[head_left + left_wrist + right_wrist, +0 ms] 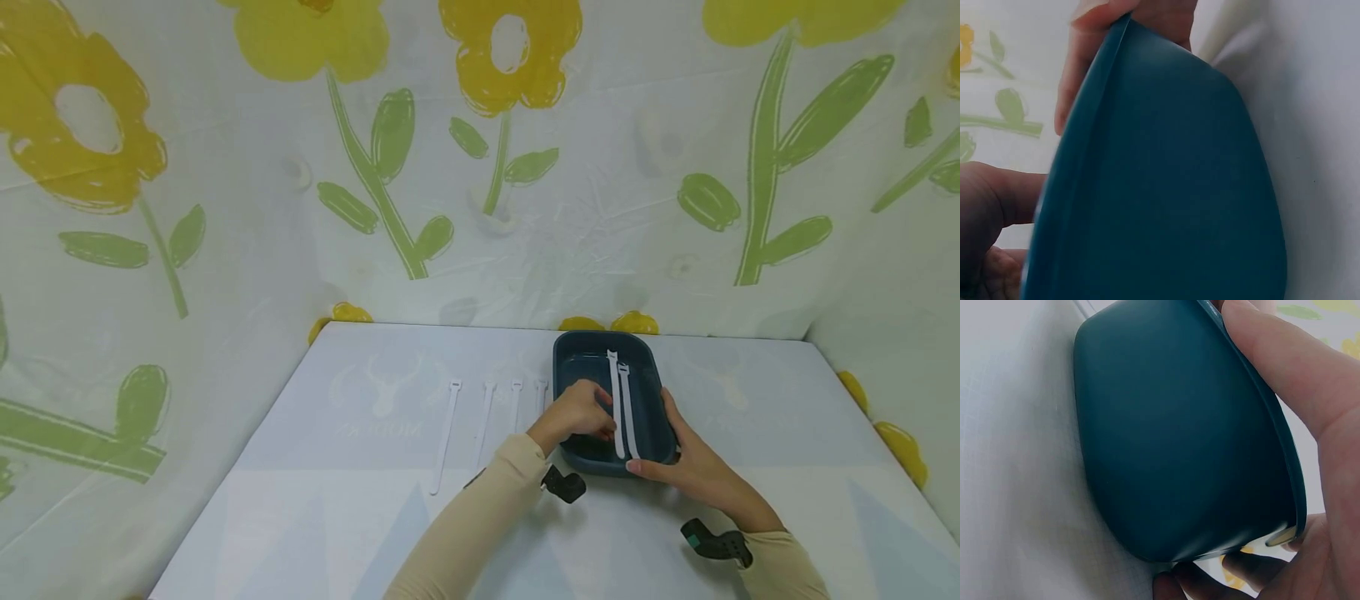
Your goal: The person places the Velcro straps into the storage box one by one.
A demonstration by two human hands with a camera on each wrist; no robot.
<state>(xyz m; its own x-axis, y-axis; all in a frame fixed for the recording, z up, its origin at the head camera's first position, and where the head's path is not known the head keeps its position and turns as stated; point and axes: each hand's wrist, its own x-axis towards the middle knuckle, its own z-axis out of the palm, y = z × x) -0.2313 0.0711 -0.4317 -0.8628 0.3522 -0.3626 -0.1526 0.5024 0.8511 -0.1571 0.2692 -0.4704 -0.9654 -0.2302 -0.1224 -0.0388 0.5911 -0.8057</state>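
Note:
A dark teal tray [647,375] stands on the table, with two long white cable ties [628,408] lying lengthwise in it, their slotted heads toward the far end. My left hand [579,414] reaches over the tray's left rim, its fingertips by the left cable tie. Whether they pinch it is hidden. My right hand [701,471] grips the tray at its near right corner, thumb over the rim and fingers along the outer side. In the right wrist view the thumb [1291,356] lies along the rim. The tray's outer wall [1166,156] fills the left wrist view.
Left of the tray, several more white cable ties [447,437] lie side by side on the white table [300,517], some partly behind the left forearm. Both wrists carry a black strap. A flower-printed curtain [600,208] hangs behind the table and at both sides.

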